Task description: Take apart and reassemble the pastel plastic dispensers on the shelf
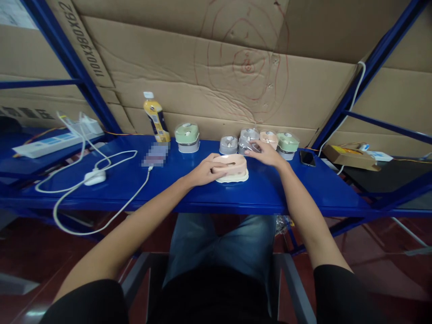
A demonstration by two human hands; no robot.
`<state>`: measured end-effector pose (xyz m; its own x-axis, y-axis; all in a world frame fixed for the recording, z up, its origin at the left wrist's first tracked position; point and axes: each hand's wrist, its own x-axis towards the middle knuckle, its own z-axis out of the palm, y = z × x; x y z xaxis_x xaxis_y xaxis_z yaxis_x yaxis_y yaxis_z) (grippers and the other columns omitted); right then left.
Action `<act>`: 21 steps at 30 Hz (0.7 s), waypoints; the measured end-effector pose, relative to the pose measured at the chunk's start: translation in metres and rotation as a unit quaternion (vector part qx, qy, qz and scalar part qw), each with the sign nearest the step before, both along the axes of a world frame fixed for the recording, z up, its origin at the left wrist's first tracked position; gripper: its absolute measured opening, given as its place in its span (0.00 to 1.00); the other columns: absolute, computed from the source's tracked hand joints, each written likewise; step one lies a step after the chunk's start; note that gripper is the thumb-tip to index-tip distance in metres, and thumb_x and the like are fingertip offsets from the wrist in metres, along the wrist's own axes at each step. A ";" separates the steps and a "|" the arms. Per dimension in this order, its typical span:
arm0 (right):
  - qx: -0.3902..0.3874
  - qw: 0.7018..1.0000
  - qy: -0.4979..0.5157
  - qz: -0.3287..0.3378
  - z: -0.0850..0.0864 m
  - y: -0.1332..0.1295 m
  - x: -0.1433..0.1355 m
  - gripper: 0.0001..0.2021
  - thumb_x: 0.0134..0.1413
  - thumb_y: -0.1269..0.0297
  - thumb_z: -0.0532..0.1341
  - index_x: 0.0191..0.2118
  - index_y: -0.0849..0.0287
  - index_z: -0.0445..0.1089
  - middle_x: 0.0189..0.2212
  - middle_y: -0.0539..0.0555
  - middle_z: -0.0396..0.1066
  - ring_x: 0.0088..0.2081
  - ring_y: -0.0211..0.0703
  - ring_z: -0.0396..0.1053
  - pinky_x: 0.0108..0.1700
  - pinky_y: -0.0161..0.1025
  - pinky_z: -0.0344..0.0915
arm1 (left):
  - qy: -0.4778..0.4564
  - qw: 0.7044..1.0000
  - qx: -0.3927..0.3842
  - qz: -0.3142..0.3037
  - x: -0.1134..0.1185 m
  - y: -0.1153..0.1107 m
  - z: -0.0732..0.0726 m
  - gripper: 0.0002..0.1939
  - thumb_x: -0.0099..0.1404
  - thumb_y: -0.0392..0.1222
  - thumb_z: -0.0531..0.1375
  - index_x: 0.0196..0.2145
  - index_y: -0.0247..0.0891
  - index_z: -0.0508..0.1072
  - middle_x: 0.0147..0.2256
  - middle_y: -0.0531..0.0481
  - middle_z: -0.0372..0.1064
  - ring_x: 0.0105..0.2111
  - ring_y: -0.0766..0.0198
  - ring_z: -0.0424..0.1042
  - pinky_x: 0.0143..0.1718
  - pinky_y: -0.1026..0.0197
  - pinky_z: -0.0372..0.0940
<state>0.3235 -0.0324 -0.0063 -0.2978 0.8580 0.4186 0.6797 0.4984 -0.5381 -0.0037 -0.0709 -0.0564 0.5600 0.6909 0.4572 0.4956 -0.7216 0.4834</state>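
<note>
My left hand (206, 171) is closed around the left end of a pink oval box (236, 164) with a dark slot in its top. The box sits on a cream scalloped base (232, 178) near the front of the blue table. My right hand (268, 155) stretches toward a grey container with a clear cover (249, 137), its thumb and fingers apart in front of that container. Whether the fingertips press on it I cannot tell. Beside it stand a smaller grey container (228, 145), a pink one (269, 137) partly behind my hand, and a green-topped one (287, 142).
Another green-and-grey container (187, 137) stands farther left, near a yellow bottle (157, 118). A white cable with a charger (95, 177) loops over the left side and hangs past the table's edge. A phone (307, 158) and a brown carton (351, 157) lie right. Cardboard (162, 58) walls the back.
</note>
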 end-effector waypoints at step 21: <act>0.021 0.973 -0.060 0.224 -0.011 -0.013 -0.047 0.46 0.45 0.39 0.82 0.68 0.49 0.77 0.60 0.60 0.79 0.62 0.64 0.77 0.68 0.62 0.72 | -0.065 0.995 -0.061 0.040 0.013 0.000 -0.011 0.62 0.52 0.64 0.79 0.75 0.39 0.59 0.71 0.31 0.68 0.70 0.33 0.70 0.70 0.38 0.67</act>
<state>0.2764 -0.0455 -0.0177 -0.6865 0.6133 0.3906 0.4454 0.7793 -0.4408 0.0089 -0.0705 -0.0678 0.4425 0.7856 0.4324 0.4776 -0.6146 0.6278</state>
